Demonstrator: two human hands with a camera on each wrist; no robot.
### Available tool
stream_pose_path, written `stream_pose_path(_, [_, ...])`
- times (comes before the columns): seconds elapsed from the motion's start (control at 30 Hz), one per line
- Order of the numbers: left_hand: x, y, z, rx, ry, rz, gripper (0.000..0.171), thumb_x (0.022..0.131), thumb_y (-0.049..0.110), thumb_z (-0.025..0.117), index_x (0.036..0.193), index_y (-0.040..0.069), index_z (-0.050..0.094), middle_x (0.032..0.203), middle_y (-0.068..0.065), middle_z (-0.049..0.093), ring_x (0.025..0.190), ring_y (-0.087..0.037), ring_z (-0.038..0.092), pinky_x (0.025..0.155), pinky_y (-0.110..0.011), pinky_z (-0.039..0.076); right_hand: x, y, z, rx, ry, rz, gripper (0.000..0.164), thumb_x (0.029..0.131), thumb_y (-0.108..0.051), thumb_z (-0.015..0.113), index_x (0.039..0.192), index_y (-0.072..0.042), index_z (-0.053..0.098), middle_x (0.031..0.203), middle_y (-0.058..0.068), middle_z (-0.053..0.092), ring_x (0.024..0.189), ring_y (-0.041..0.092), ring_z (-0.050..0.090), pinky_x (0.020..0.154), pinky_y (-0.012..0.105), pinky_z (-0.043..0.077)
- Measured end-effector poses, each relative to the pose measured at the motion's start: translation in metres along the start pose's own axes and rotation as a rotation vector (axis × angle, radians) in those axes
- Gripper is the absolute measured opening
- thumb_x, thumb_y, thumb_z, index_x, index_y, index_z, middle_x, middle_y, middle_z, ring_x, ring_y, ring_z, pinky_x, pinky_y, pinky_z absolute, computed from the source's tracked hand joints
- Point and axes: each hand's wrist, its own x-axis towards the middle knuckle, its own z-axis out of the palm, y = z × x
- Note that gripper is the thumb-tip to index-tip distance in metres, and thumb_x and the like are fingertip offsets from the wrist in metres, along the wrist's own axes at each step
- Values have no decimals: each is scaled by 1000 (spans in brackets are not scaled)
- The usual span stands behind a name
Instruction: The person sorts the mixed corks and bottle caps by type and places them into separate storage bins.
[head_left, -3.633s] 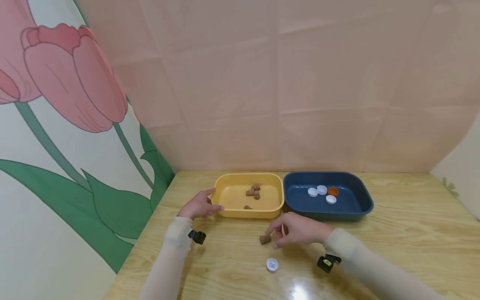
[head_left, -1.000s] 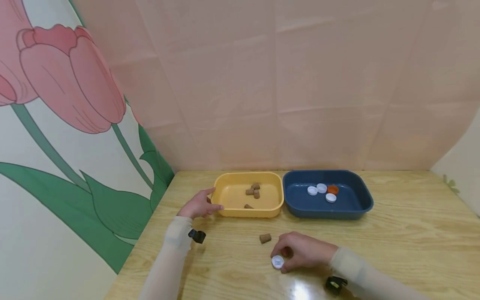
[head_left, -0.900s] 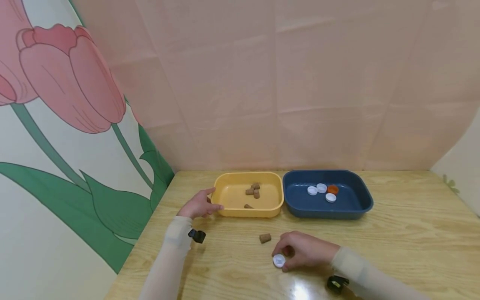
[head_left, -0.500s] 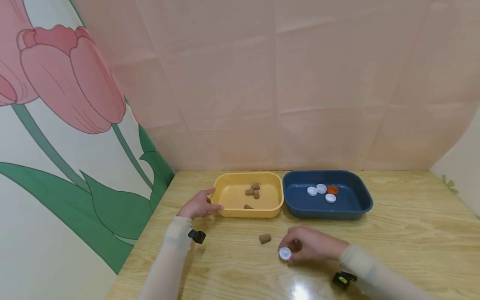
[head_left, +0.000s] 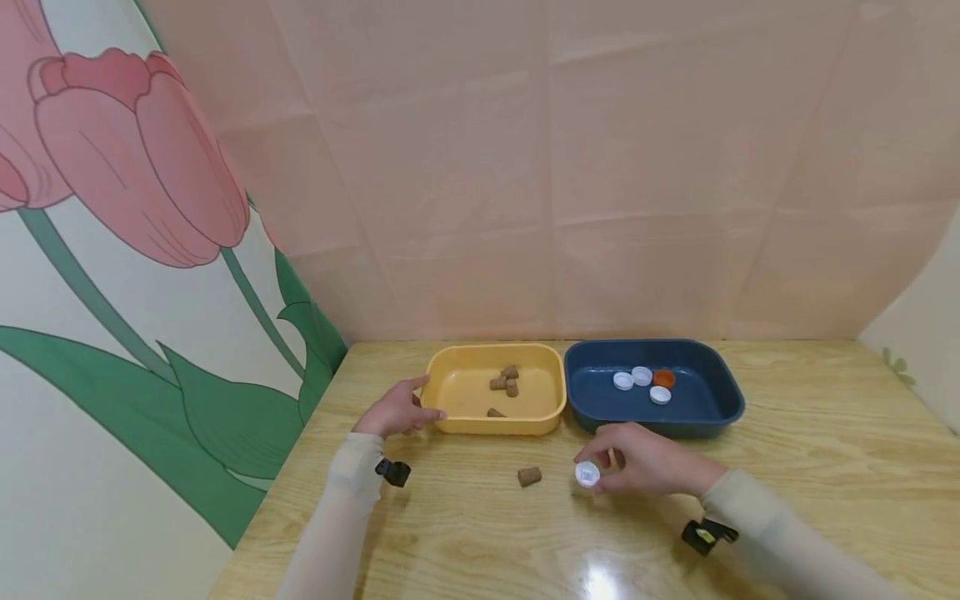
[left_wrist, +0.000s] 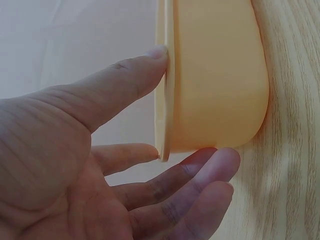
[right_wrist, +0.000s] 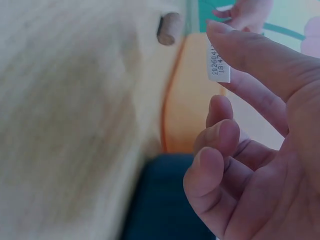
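My right hand [head_left: 652, 460] pinches a white bottle cap [head_left: 587, 475] between thumb and fingers, held up over the table in front of the blue tray [head_left: 652, 427]. Printed digits show on the side of the cap [right_wrist: 218, 67] in the right wrist view; the other fingers bend loosely. At the left end of the yellow tray [head_left: 495, 427], my left hand [head_left: 392, 411] rests with thumb and forefinger at the rim. In the left wrist view its remaining fingers extend along the tray's outer wall. A brown cork [head_left: 529, 477] lies on the table, left of the held cap.
Several corks [head_left: 512, 387] lie inside the yellow tray. The blue tray beside it contains white caps [head_left: 641, 376] and an orange cap [head_left: 663, 379]. Both trays stand at the back of the wooden table [head_left: 465, 533], before a pink backdrop [head_left: 465, 208].
My right hand has gone from beside the cork to the white cap, pinched it, and carried it up and away towards the blue tray. The left hand stays at the yellow tray.
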Motion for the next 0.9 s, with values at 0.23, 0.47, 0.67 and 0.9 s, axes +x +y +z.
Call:
stream_pose_path(0.23, [1, 1, 0, 4, 7, -16, 88, 85, 29, 81, 157, 11, 32, 91, -11, 59, 73, -27, 59, 70, -38, 54, -4, -2, -22, -13, 19, 71, 29, 82, -23, 83, 110, -24, 75, 83, -9, 58, 72, 9, 52, 61, 23, 45])
stream_pose_path(0.47, [1, 2, -1, 15, 13, -17, 88, 85, 30, 82, 156, 11, 33, 91, -11, 59, 75, -27, 60, 74, -41, 55, -6, -1, -38, -26, 48, 84, 28, 84, -26, 81, 111, -31, 74, 83, -11, 59, 70, 6, 53, 61, 24, 47])
stream_pose_path(0.67, [3, 2, -2, 27, 36, -16, 89, 82, 31, 84, 154, 11, 36, 93, -10, 62, 75, -24, 60, 70, -38, 55, -5, 5, -48, -33, 40, 121, 32, 85, -35, 80, 115, -27, 73, 82, -10, 60, 70, 7, 54, 61, 24, 47])
stream_pose_path(0.9, [3, 1, -2, 39, 43, -23, 89, 81, 31, 85, 153, 12, 36, 97, -11, 64, 79, -25, 62, 66, -32, 52, -8, 4, -68, -92, 78, 170, 34, 86, -38, 78, 117, -26, 73, 81, -9, 59, 71, 10, 53, 62, 25, 45])
